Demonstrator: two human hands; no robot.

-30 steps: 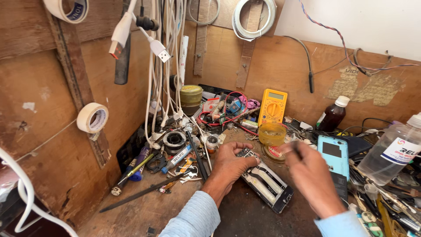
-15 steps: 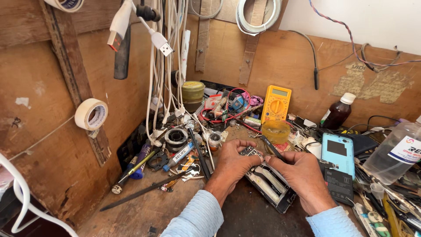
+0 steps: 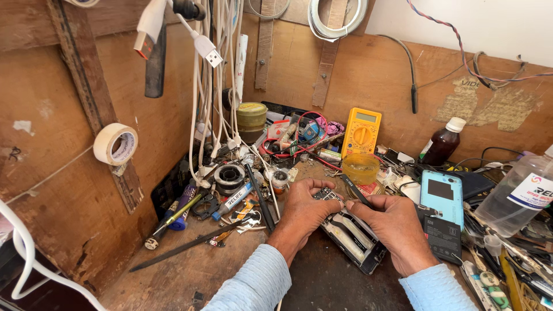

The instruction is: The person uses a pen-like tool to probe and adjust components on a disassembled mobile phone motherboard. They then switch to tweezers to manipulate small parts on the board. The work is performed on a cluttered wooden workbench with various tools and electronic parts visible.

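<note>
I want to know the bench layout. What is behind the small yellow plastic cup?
Behind the yellow cup a yellow multimeter leans on the wooden wall, with red wires left of it. The multimeter's lower edge is hidden by the cup.

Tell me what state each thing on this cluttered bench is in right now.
Opened black phone: lying flat, insides exposed.
Left hand: resting on the phone's top end.
Right hand: pinching black tweezers.
Yellow multimeter: propped upright, screen blank.
Brown bottle: upright, white cap on.
Blue phone: face down.
</note>
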